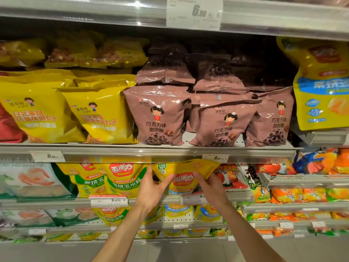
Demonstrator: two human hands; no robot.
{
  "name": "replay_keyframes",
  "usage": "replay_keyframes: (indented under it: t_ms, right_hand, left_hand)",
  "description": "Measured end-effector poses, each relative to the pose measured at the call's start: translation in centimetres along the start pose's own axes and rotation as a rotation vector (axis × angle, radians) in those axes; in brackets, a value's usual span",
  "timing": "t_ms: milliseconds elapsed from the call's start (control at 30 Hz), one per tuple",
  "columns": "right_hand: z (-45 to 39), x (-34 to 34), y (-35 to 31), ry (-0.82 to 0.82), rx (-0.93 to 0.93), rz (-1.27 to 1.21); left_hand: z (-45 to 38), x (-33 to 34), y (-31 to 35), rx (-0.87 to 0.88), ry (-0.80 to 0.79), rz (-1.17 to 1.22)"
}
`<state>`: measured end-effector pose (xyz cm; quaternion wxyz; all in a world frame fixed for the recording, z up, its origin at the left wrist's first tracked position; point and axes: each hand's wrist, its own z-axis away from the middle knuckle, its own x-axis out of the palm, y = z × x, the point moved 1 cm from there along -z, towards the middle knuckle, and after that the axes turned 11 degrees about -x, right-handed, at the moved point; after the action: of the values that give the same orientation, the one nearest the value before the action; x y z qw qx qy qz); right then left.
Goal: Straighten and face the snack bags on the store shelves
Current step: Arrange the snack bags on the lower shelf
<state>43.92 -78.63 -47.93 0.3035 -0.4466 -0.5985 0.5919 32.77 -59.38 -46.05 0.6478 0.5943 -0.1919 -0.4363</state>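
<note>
A yellow corn snack bag [184,173] with a red logo stands tilted on the second shelf from the bottom of the upper group, just under the shelf rail. My left hand [152,190] grips its left edge, thumb on the front. My right hand [210,186] grips its right side, fingers curled over the bag's edge. Two matching yellow-green corn bags [117,178] stand upright to its left. Above, brown chocolate ring bags [158,114] and yellow bags [37,112] face forward on the shelf.
A shelf rail with price tags [215,158] runs directly above the held bag. Red-and-white snack bags [231,176] sit to its right, green-white shrimp bags [32,182] at far left. A large yellow-blue bag [321,86] hangs at upper right. Lower shelves hold several small bags.
</note>
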Motion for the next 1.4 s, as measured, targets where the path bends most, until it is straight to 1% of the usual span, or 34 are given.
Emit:
replay_keyframes:
  t_ms: [133, 267, 367, 533, 633, 933, 1100, 1300, 1400]
  right_hand:
    - [0.0, 0.7, 0.1, 0.017, 0.013, 0.009]
    - [-0.2, 1.0, 0.3, 0.009, 0.022, 0.025]
    - [-0.3, 1.2, 0.8, 0.013, 0.048, 0.007]
    - [-0.6, 2.2, 1.4, 0.045, 0.096, -0.001]
    - [-0.8, 2.7, 1.2, 0.066, 0.107, 0.014]
    - [-1.8, 2.7, 0.4, 0.083, 0.145, 0.012]
    - [-1.0, 1.6, 0.5, 0.075, 0.096, 0.029]
    - [-0.7, 1.5, 1.5, 0.001, 0.079, 0.074]
    - [-1.3, 1.7, 1.9, 0.013, 0.093, 0.087]
  left_hand:
    - [-0.6, 0.8, -0.6, -0.038, -0.038, -0.039]
    - [-1.0, 1.1, -0.7, -0.036, -0.006, -0.081]
    - [-1.5, 1.1, -0.9, -0.070, -0.007, -0.141]
    - [-2.1, 1.4, -1.1, -0.085, 0.011, -0.186]
    - [-2.2, 1.5, -0.9, -0.072, 0.033, -0.141]
    - [-3.0, 1.4, 0.0, -0.159, 0.034, -0.112]
    - [-1.9, 1.2, -1.5, -0.115, -0.013, 0.027]
    - [-1.2, 1.4, -2.0, -0.053, -0.034, -0.010]
    - [-1.8, 1.5, -1.5, -0.052, -0.043, -0.033]
